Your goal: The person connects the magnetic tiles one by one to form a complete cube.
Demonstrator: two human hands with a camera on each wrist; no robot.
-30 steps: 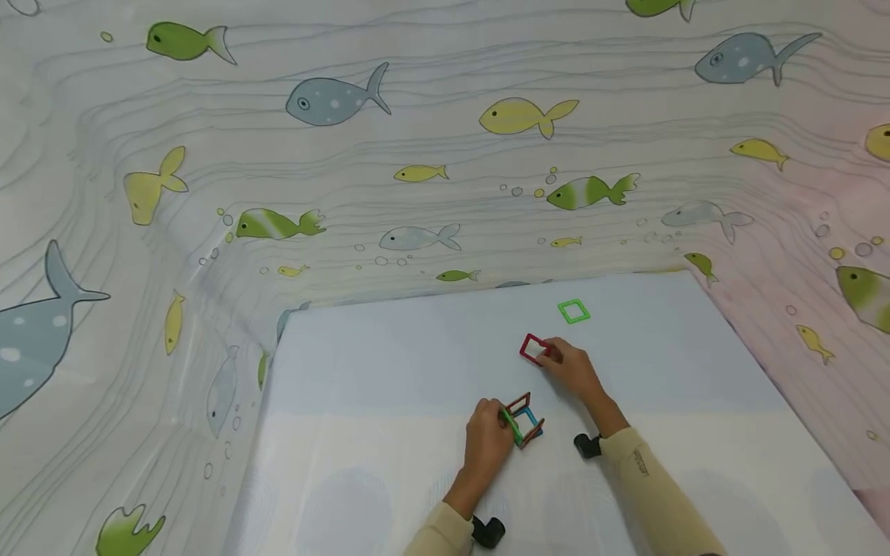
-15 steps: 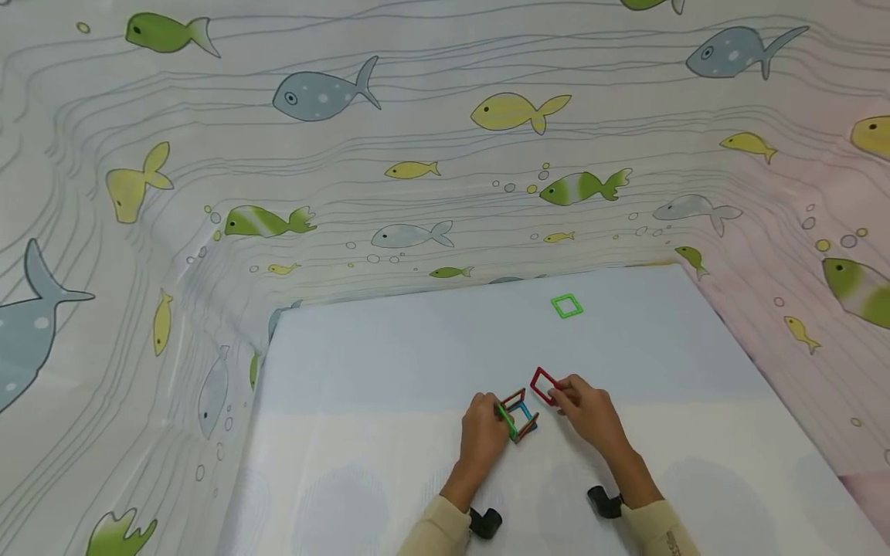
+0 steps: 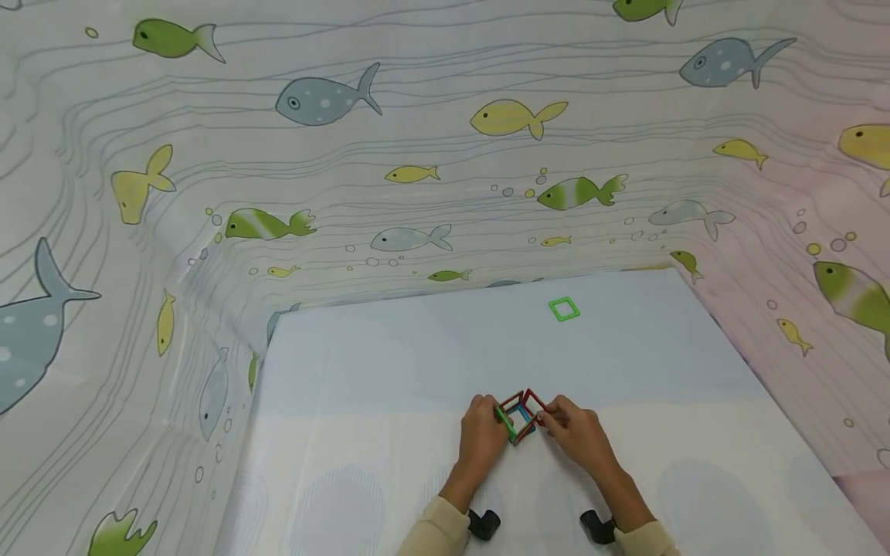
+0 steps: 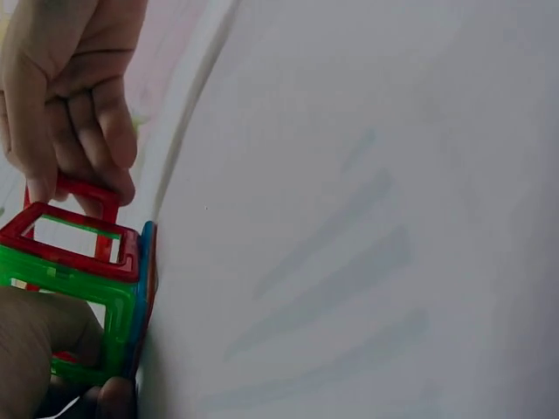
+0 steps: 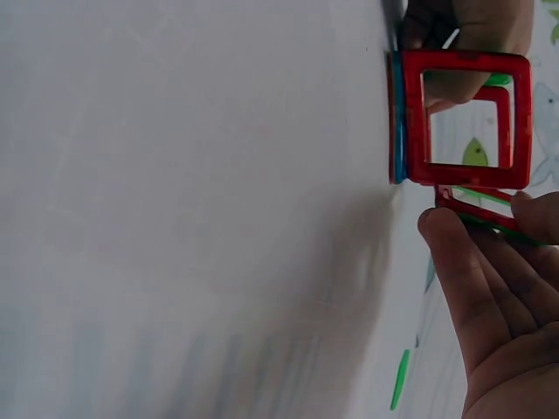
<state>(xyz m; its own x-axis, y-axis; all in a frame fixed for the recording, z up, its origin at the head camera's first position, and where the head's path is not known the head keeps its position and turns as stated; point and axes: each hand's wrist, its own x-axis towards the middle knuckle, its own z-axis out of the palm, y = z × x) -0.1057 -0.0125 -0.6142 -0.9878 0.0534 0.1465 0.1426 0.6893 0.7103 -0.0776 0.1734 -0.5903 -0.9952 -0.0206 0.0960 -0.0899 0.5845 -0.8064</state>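
Note:
My left hand point(image 3: 483, 432) grips a small box built from square magnetic tiles, its fingers around the green tile point(image 4: 117, 336) on the left side. Red tiles point(image 5: 467, 61) form further upright sides, and a blue tile point(image 5: 399, 122) lies at the bottom against the white tabletop. Between thumb and fingers, my right hand point(image 3: 580, 436) pinches a loose-edged red tile point(image 3: 530, 401) at the right side of the box. In the right wrist view this tile leans at an angle, one edge right at the box's corner, and a green edge shows along it.
A single green square tile point(image 3: 564, 309) lies flat on the white table point(image 3: 389, 363), farther back. Fish-printed fabric point(image 3: 417, 201) rises behind and beside the table. Black wrist devices point(image 3: 598, 527) sit at both cuffs.
My right hand has brought the red tile from the far right down and left to the box, where it now meets it. My left hand has kept its hold on the box.

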